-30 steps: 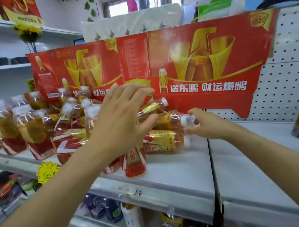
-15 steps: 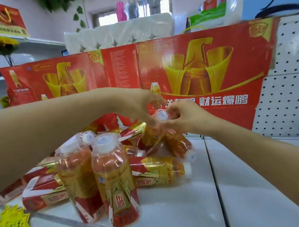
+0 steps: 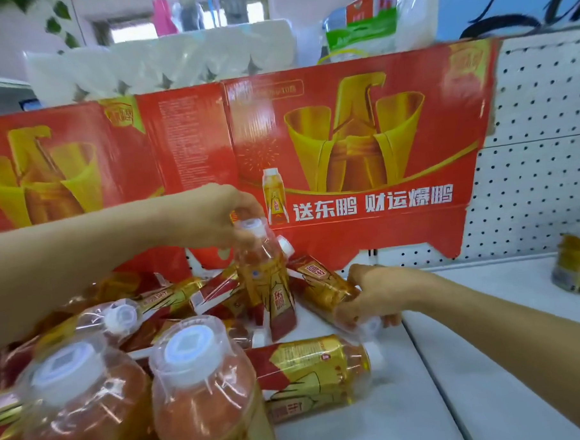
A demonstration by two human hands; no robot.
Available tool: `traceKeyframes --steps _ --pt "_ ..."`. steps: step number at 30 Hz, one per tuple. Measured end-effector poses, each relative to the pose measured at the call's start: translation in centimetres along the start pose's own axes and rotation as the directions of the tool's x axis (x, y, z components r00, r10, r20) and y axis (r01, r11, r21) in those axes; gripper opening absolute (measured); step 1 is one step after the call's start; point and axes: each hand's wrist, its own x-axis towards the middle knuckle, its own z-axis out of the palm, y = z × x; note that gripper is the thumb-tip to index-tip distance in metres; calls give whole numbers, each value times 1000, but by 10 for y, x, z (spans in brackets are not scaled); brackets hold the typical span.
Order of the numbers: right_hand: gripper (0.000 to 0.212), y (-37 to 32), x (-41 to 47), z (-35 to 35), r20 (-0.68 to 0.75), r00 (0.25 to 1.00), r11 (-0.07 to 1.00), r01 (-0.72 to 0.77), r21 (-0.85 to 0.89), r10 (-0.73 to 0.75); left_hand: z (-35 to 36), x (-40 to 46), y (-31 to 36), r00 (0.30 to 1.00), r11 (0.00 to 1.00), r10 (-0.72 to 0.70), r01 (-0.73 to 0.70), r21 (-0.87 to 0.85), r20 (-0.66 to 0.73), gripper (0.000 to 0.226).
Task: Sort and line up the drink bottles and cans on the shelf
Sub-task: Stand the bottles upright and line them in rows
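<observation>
Fingers of left hand pinch upright bottle cap; right hand grips tilted bottle near shelf seam.

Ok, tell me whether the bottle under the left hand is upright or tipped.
Upright: the clear plastic amber-drink bottle stands with its white cap on top, the left hand holding the cap.

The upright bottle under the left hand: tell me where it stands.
In the head view, the upright bottle stands mid-frame on the shelf, before the red carton, its cap held by the left hand; the right hand grips a leaning bottle beside it.
</observation>
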Motion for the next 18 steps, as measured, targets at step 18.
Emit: traceKeyframes --steps 18 --pt "48 0 5 -104 -368 922 990 139 24 -120 19 56 16 998 994 56 -59 -96 -28 49"
